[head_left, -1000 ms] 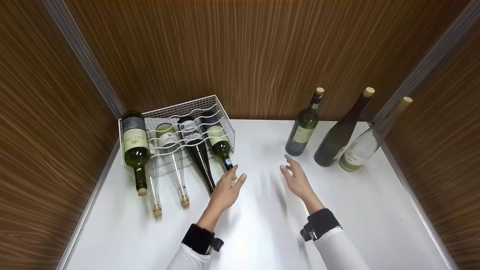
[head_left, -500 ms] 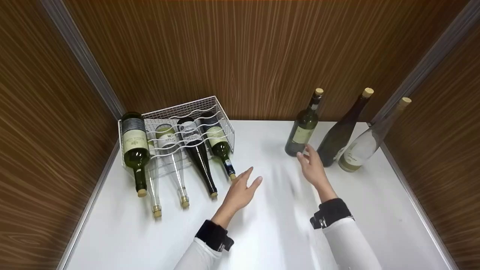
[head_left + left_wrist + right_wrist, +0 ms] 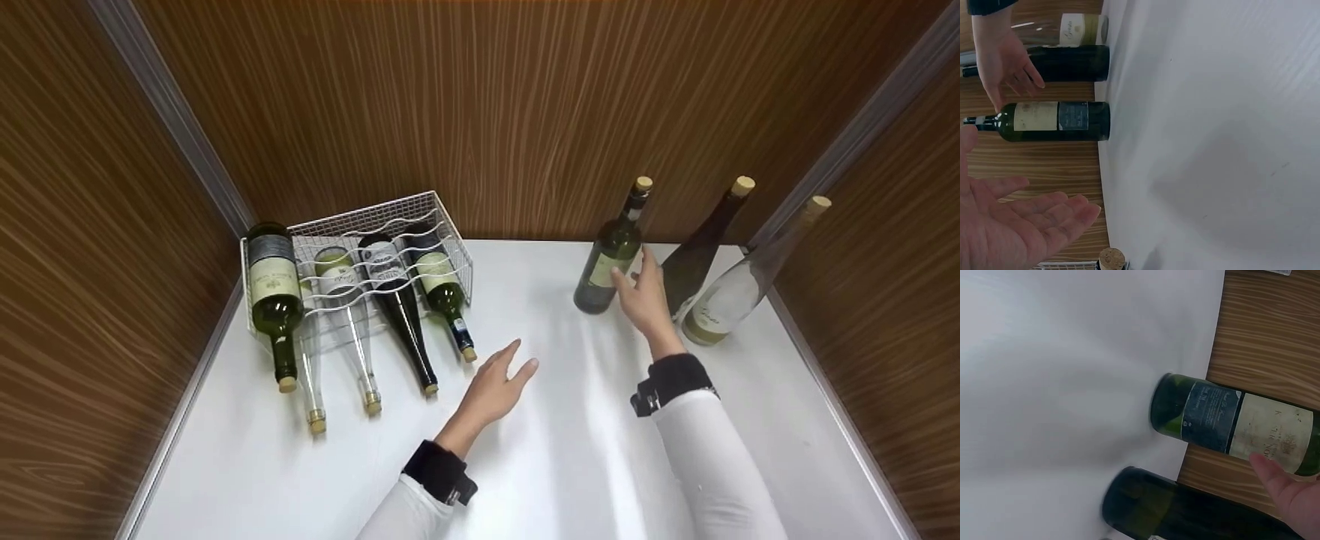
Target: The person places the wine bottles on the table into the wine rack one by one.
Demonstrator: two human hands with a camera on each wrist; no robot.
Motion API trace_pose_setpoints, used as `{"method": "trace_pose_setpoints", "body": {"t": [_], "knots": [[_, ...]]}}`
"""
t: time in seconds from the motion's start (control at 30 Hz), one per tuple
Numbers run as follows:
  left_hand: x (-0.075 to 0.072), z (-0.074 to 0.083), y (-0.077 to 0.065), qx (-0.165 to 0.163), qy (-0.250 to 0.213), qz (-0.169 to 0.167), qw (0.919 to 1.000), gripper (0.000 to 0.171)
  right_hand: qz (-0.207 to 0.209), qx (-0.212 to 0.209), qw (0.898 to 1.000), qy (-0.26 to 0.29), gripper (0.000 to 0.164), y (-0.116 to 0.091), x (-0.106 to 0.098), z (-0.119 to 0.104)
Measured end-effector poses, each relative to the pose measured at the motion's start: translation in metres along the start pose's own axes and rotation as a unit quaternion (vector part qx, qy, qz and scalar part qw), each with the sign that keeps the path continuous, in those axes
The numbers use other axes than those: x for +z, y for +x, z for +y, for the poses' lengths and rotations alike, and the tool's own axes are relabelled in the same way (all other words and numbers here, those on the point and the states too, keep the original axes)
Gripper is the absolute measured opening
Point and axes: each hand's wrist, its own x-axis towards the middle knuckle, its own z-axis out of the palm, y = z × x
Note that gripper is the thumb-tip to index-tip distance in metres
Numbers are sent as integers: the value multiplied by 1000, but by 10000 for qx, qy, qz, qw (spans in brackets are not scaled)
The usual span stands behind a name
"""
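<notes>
My right hand (image 3: 646,300) is at the green wine bottle (image 3: 606,259) with a cream and grey label, which stands upright on the white table. Its thumb and fingers are spread at the bottle's right side, the thumb (image 3: 1269,473) overlapping the cream label in the right wrist view. Right behind this hand stands a dark slim wine bottle (image 3: 694,259), partly hidden by it. My left hand (image 3: 491,386) hovers over the table with fingers extended and nothing in it. Close to its left lies the corked neck of a green wine bottle (image 3: 444,296) in the rack.
A white wire rack (image 3: 386,214) at the back left holds several corked bottles, necks pointing toward me. Among them a large green bottle (image 3: 274,289) lies highest, at the left end. A clear bottle (image 3: 731,300) stands at the far right. Wood-grain panels (image 3: 525,112) enclose the table.
My right hand has moved right and forward, up to the standing green wine bottle. The left hand has shifted right, away from the racked bottle necks.
</notes>
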Motion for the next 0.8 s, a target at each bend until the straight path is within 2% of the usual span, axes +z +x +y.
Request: {"method": "trace_pose_setpoints", "body": {"t": [0.23, 0.4, 0.57, 0.8], "knots": [[3, 1, 1, -64, -112, -79, 9999, 68, -14, 19, 9995, -300, 78, 23, -7, -12], [4, 1, 3, -48, -182, -160, 9997, 69, -70, 71, 9996, -282, 79, 34, -10, -15], [4, 1, 2, -44, -208, -172, 9996, 70, -23, 76, 9995, -301, 79, 37, -8, -16], [4, 0, 1, -84, -152, -138, 9998, 68, 281, 183, 9986, -412, 79, 37, -2, -18]]}}
